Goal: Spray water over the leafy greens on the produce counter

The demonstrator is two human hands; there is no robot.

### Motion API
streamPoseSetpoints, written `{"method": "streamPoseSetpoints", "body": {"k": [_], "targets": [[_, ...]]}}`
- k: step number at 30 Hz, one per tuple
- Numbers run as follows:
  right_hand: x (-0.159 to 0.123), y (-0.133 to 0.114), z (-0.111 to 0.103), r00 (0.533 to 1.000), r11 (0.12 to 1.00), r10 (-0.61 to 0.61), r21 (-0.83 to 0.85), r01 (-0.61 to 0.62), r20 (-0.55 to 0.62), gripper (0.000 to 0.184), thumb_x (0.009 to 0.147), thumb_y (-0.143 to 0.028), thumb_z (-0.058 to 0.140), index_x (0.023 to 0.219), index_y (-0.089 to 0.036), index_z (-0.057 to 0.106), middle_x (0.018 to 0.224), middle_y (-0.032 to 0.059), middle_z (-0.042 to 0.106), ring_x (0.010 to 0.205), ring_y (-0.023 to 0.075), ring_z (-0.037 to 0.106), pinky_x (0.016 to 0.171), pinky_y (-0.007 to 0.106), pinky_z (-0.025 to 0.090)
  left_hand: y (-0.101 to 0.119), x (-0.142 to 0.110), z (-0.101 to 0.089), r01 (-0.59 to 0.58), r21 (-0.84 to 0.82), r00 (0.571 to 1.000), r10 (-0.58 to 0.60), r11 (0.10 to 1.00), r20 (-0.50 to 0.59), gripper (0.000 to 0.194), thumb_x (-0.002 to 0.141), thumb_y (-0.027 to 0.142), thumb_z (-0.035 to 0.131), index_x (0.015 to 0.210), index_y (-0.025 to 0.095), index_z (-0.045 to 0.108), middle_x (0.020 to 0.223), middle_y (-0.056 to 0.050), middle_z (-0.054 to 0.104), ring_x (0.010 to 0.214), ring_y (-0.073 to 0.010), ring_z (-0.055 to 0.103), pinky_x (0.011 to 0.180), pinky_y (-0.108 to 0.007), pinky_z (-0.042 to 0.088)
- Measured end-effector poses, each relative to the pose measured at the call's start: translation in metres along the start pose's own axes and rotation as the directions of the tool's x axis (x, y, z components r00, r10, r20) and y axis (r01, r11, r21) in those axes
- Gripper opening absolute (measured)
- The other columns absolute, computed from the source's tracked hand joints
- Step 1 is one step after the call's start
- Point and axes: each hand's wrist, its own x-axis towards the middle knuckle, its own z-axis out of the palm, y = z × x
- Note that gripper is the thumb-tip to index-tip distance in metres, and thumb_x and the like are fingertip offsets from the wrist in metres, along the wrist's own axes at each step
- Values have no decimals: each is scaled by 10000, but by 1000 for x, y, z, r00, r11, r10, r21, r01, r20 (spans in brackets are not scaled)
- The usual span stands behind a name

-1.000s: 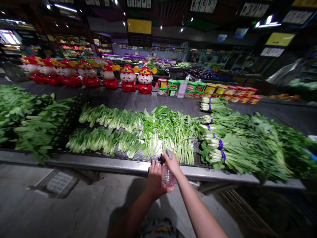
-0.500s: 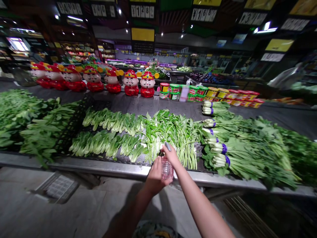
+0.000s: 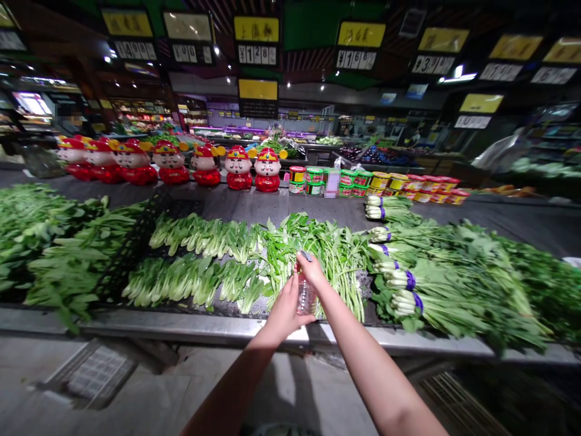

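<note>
Both my hands hold a clear, pink-tinted spray bottle with a ribbed body, above the front edge of the vegetable counter. My left hand wraps the bottle's left side and lower part. At the top, my right hand is closed round the spray head, and its grey tip shows over the fingers. Just beyond the bottle lie loose leafy greens with long stems. Small bok choy lies in two rows to the left. Greens bundled with purple bands are on the right.
A metal rail runs along the counter's front. Behind the greens stand several red figurine jars and stacked tubs. A black crate wall separates the left greens. A grey crate sits on the floor.
The view has tilted up, so the counter appears lower in the picture. My hands and the spray bottle have moved slightly farther over the greens. The bottle stays in both hands.
</note>
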Motion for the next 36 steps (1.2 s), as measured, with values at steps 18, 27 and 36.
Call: {"method": "streamPoseSetpoints", "body": {"k": [18,27,36], "targets": [[-12,-41,21,995,988,-87,-127,92,47,355,746,-525,543,645,-185,544,572,-4,590,502,146,516,560,301,440,0,-8,-16,9,-10,994,-11,1000,-108,1080,614,346,783,1434,168,103,1455,-178,283,1327,-325,317,1086,-468,315],[-25,-38,29,997,985,-31,-166,42,63,331,767,-502,526,686,-184,560,657,26,635,571,158,564,579,299,465,-8,-21,-18,34,-19,996,-36,999,-85,1122,576,332,817,1431,157,111,1453,-183,287,1336,-320,303,1096,-439,306],[-39,-11,39,1000,990,-8,-142,10,18,351,767,-523,530,648,-193,537,562,-2,589,507,150,529,533,284,436,-19,-41,-13,65,-40,998,-66,997,-15,1127,572,328,813,1435,166,107,1459,-163,287,1312,-312,341,1088,-428,319]]}}
